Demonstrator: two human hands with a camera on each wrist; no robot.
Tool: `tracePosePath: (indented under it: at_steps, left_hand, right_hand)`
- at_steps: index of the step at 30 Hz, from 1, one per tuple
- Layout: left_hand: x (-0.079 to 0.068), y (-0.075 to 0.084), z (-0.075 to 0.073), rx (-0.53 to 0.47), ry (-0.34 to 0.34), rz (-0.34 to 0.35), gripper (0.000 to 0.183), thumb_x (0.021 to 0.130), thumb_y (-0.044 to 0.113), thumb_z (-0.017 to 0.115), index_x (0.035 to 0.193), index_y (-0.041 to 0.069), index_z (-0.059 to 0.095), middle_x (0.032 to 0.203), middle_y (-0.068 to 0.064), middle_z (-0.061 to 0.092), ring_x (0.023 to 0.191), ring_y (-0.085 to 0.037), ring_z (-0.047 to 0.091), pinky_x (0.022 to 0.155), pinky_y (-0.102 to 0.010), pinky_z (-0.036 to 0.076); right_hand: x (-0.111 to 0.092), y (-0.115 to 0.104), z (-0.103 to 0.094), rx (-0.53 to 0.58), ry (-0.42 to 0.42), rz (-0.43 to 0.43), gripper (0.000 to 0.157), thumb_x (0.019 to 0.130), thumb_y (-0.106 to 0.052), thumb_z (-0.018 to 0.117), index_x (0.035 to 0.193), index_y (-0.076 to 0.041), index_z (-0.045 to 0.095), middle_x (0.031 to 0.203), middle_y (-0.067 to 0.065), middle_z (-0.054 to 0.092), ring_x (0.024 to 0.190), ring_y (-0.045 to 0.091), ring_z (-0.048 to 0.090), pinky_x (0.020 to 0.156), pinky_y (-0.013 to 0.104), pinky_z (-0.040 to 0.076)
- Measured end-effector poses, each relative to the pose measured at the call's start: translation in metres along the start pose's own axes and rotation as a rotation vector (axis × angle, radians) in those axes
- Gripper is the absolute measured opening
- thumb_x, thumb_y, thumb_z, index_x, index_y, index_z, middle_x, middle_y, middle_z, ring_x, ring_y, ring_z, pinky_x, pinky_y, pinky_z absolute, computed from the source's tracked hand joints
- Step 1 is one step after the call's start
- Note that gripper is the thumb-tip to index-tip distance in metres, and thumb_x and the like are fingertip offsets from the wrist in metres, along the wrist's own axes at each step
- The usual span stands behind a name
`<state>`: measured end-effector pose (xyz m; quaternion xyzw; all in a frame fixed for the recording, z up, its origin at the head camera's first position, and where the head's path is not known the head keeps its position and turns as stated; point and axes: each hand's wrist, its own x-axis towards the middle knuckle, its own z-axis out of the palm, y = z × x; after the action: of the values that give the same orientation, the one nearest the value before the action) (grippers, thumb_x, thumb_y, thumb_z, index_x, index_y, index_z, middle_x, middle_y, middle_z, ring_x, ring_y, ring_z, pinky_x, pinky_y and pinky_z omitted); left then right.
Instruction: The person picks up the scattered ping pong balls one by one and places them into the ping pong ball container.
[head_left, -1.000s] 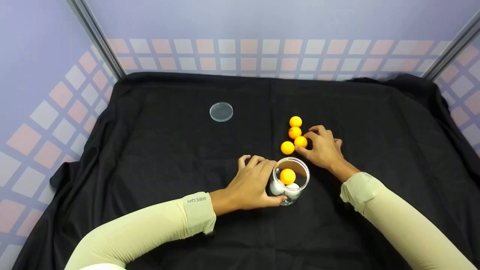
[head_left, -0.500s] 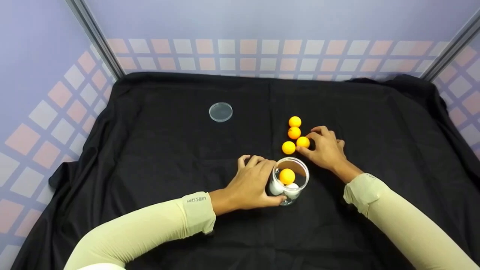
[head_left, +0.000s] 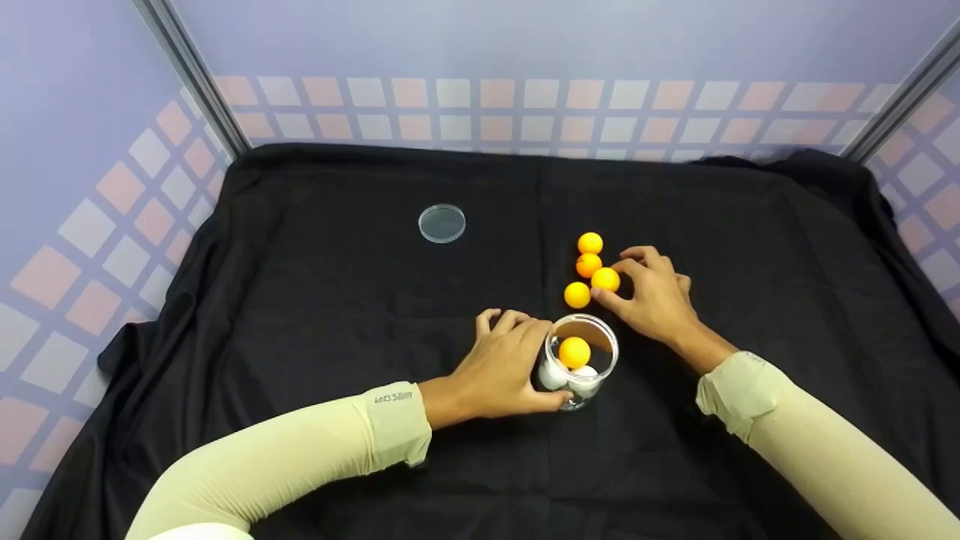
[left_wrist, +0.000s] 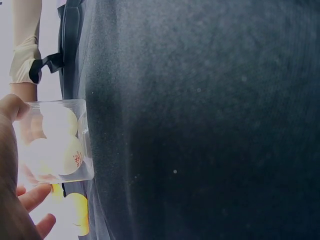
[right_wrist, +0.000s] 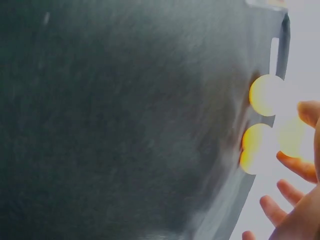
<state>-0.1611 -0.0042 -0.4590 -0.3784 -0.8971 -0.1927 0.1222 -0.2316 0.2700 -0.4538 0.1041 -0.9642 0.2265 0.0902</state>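
My left hand (head_left: 504, 369) holds a clear plastic jar (head_left: 611, 360) around its left side, thumb at the front. Inside the jar lie white ping-pong balls (left_wrist: 69, 155) with an orange ball (head_left: 574, 352) on top; the mouth is uncovered. My right hand (head_left: 652, 296) pinches an orange ping-pong ball (head_left: 605, 280) between thumb and index finger, slightly off the cloth. Beside it on the cloth rest three more orange balls: a near one (head_left: 577, 295), a middle one (head_left: 589, 265) and a far one (head_left: 590, 243). In the right wrist view the held ball (right_wrist: 292, 137) is overexposed.
A clear round lid (head_left: 442, 223) lies flat on the black cloth (head_left: 360, 300), back and left of the jar. Patterned panels (head_left: 480, 97) stand behind and at both sides of the table.
My right hand has drawn its orange ball slightly right and then raised it off the cloth. The near loose ball shifted a little to the right. My left hand and the jar stay put.
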Motion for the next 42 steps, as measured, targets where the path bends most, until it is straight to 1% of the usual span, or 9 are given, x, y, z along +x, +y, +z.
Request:
tracePosePath:
  at_steps: [5, 9, 15, 20, 24, 28, 31, 35, 42]
  left_hand:
    - [0.0, 0.0, 0.0, 0.003, 0.0, 0.002, 0.076, 0.074, 0.067, 0.072, 0.128, 0.016, 0.057, 0.118, 0.005, 0.067, 0.113, -0.018, 0.055, 0.1, -0.055, 0.033]
    - [0.0, 0.0, 0.0, 0.002, 0.003, 0.004, 0.077, 0.074, 0.067, 0.073, 0.128, 0.015, 0.058, 0.118, 0.004, 0.067, 0.113, -0.018, 0.055, 0.1, -0.055, 0.033]
    - [0.0, 0.0, 0.0, -0.006, -0.001, 0.002, 0.076, 0.074, 0.067, 0.072, 0.128, 0.015, 0.058, 0.118, 0.004, 0.067, 0.114, -0.019, 0.055, 0.101, -0.055, 0.032]
    - [0.001, 0.0, -0.001, -0.006, 0.003, 0.001, 0.076, 0.073, 0.067, 0.073, 0.127, 0.014, 0.059, 0.118, 0.004, 0.067, 0.114, -0.019, 0.055, 0.101, -0.055, 0.032]
    - [0.0, -0.001, 0.0, -0.005, -0.005, -0.002, 0.076, 0.073, 0.066, 0.073, 0.127, 0.015, 0.058, 0.118, 0.005, 0.066, 0.113, -0.019, 0.055, 0.102, -0.054, 0.032]
    - [0.0, -0.001, 0.0, -0.01, -0.01, -0.001, 0.077, 0.073, 0.065, 0.074, 0.13, 0.016, 0.057, 0.12, 0.005, 0.066, 0.114, -0.019, 0.054, 0.102, -0.054, 0.032]
    - [0.0, -0.001, 0.0, -0.009, -0.007, 0.002, 0.077, 0.073, 0.065, 0.074, 0.129, 0.016, 0.056, 0.119, 0.005, 0.066, 0.114, -0.019, 0.055, 0.101, -0.054, 0.032]
    - [0.0, 0.0, 0.0, -0.008, -0.008, -0.003, 0.076, 0.073, 0.066, 0.074, 0.128, 0.017, 0.056, 0.117, 0.005, 0.066, 0.114, -0.019, 0.055, 0.101, -0.054, 0.032]
    - [0.0, 0.0, 0.0, -0.007, -0.004, 0.0, 0.075, 0.074, 0.067, 0.072, 0.127, 0.016, 0.056, 0.117, 0.004, 0.066, 0.114, -0.019, 0.055, 0.101, -0.054, 0.032]
  right_hand:
    - [-0.007, -0.014, -0.01, 0.055, 0.051, -0.041, 0.05, 0.087, -0.049, 0.075, 0.117, -0.009, 0.072, 0.14, 0.011, 0.055, 0.126, 0.037, 0.051, 0.088, 0.063, 0.037]
    - [-0.013, -0.028, -0.02, 0.126, 0.11, -0.099, 0.047, 0.086, -0.045, 0.077, 0.115, -0.008, 0.072, 0.137, 0.011, 0.056, 0.123, 0.034, 0.055, 0.091, 0.061, 0.039]
    - [-0.023, -0.049, -0.034, 0.223, 0.181, -0.201, 0.041, 0.085, -0.036, 0.079, 0.111, -0.005, 0.072, 0.133, 0.012, 0.057, 0.115, 0.029, 0.06, 0.093, 0.047, 0.049]
    - [-0.035, -0.063, -0.039, 0.238, 0.195, -0.299, 0.039, 0.084, -0.035, 0.08, 0.11, -0.006, 0.072, 0.131, 0.012, 0.059, 0.116, 0.027, 0.06, 0.093, 0.044, 0.049]
    - [-0.045, -0.07, -0.038, 0.25, 0.187, -0.361, 0.038, 0.083, -0.034, 0.082, 0.11, -0.009, 0.072, 0.131, 0.008, 0.059, 0.116, 0.024, 0.06, 0.092, 0.042, 0.05]
    - [-0.054, -0.074, -0.035, 0.254, 0.182, -0.414, 0.037, 0.082, -0.033, 0.083, 0.11, -0.011, 0.073, 0.13, 0.009, 0.059, 0.113, 0.022, 0.061, 0.091, 0.038, 0.05]
    - [-0.06, -0.075, -0.032, 0.256, 0.167, -0.427, 0.037, 0.081, -0.034, 0.084, 0.11, -0.014, 0.073, 0.13, 0.009, 0.059, 0.114, 0.022, 0.061, 0.092, 0.036, 0.049]
    - [-0.067, -0.075, -0.03, 0.265, 0.134, -0.411, 0.037, 0.081, -0.036, 0.084, 0.111, -0.016, 0.074, 0.132, 0.007, 0.058, 0.115, 0.026, 0.061, 0.093, 0.038, 0.048]
    - [-0.073, -0.076, -0.027, 0.232, 0.118, -0.401, 0.041, 0.081, -0.037, 0.083, 0.114, -0.016, 0.073, 0.135, 0.007, 0.057, 0.121, 0.025, 0.057, 0.096, 0.051, 0.038]
